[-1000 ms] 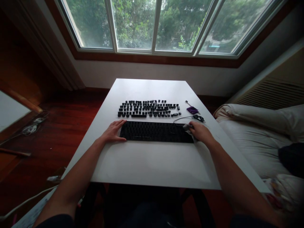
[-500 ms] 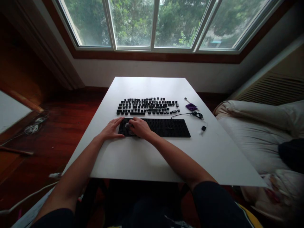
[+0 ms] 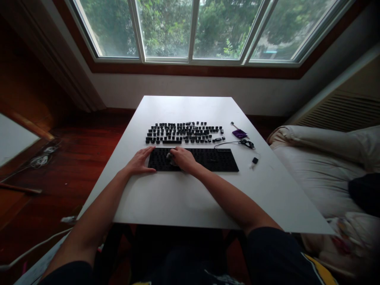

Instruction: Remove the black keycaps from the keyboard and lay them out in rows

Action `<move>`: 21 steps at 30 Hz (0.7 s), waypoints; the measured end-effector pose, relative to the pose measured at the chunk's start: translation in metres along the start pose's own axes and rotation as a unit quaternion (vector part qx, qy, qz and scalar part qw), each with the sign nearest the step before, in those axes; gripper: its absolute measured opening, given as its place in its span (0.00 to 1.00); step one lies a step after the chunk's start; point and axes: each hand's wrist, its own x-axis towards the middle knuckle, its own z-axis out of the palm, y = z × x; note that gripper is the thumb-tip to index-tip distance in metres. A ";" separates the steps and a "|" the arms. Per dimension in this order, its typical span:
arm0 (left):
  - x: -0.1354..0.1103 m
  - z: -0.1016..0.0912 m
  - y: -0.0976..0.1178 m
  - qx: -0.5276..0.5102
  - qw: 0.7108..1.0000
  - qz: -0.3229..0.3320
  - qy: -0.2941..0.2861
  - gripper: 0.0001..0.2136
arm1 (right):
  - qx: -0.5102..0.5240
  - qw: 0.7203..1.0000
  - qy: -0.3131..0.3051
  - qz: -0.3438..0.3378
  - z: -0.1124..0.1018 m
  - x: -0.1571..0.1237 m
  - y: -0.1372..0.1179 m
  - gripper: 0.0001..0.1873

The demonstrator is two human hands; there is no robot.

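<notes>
A black keyboard (image 3: 204,160) without its keycaps lies flat near the middle of the white table. My left hand (image 3: 139,161) grips its left end, fingers at the back corner and thumb at the front corner. Over the left-centre part of the keyboard is my right hand (image 3: 182,159), its fingers closed on a small grey wad (image 3: 170,157) that looks like cloth. The wad touches or nearly touches the keyboard, and its far side is partly covered by my fingers. Behind the keyboard, loose black keycaps (image 3: 172,141) are laid out in rows.
The keyboard's black cable (image 3: 246,143) lies coiled at the right. Beyond it are a purple pouch (image 3: 239,133) and a small brush-like stick (image 3: 233,124). A small black square piece (image 3: 255,160) lies right of the keyboard. A pale sofa (image 3: 308,158) stands beside the white table (image 3: 184,202).
My right hand has slid a little to the right along the keyboard with the grey wad, uncovering more of the left part. My left hand stays where it was.
</notes>
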 end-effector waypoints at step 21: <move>0.001 0.003 -0.003 0.013 1.000 -0.004 -0.003 0.54 | -0.107 0.950 0.171 0.240 -0.041 -0.147 0.173 0.09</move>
